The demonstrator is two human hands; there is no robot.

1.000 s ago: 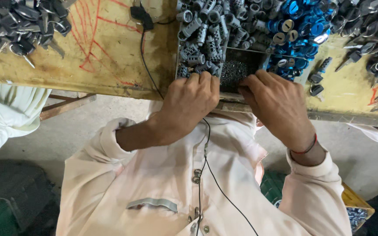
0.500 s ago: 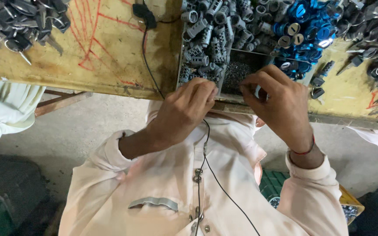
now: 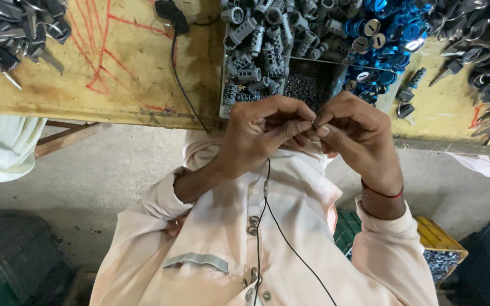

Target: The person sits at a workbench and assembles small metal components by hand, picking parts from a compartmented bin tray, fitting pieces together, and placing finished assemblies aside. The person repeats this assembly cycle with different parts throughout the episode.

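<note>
Fingertips of both my left hand (image 3: pixel 262 133) and right hand (image 3: pixel 358 139) pinch one tiny metal part (image 3: pixel 314 123) just above the tray of small dark pieces (image 3: pixel 313 85); I'd keep the grip steady, close over it.

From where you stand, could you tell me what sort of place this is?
Probably a small assembly workshop for locks: a worn yellow workbench holds heaps of grey metal cylinders, blue caps and keys, while both hands pinch a tiny part.
</note>
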